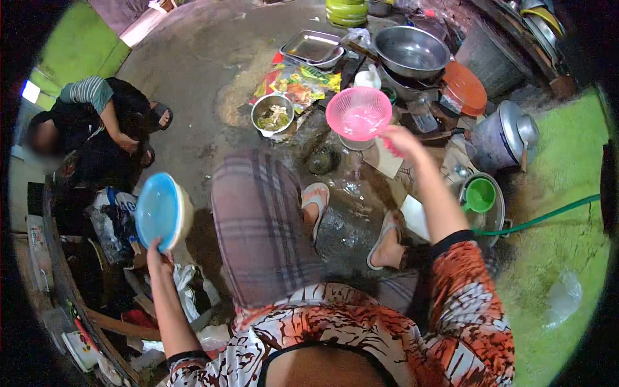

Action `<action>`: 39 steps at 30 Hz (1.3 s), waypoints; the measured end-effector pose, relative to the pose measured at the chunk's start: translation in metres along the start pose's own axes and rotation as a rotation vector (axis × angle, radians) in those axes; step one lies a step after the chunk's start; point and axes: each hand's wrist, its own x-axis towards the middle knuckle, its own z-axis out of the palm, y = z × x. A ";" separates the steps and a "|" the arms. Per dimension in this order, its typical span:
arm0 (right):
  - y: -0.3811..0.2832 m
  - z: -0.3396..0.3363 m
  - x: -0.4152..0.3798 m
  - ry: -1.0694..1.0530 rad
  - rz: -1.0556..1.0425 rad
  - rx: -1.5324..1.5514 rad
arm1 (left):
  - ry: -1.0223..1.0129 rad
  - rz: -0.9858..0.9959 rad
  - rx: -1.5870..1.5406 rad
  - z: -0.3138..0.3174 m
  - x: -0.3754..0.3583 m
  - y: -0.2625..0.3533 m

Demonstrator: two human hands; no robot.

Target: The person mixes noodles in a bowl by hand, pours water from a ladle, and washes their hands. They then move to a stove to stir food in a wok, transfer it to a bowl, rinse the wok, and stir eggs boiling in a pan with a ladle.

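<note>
Head cam view, L to R, all placed vs. the pink colander. Far L of it, a person sits low; face blurred, legs hard to make out in dark clothing. Nearer, still L of it & lower in view, the L hand grips the blue bowl at its rim, thumb showing, fingertips hidden; a cream bowl sits against its outer side, mostly covered. Just L of the colander, a small pot w/ food, contents too small to ID. Colander itself is held up by the R hand, closed on its R edge; fingers blurred, grip partly unclear. Beyond it, upper R, a big metal basin. Lower R of it, a green scoop in a metal vessel, partly hidden. Far R, a lidded pot; green hose below, cut off by dark edge.
</note>
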 end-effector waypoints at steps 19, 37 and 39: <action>-0.007 0.207 0.137 0.104 0.024 0.680 | 0.010 0.017 0.042 0.019 0.142 0.081; -0.054 0.221 0.155 0.424 -0.842 -1.017 | 0.079 0.035 -0.055 -0.002 0.157 0.086; -0.051 0.219 0.158 0.363 -0.818 -1.089 | 0.148 0.095 -0.110 0.001 0.167 0.087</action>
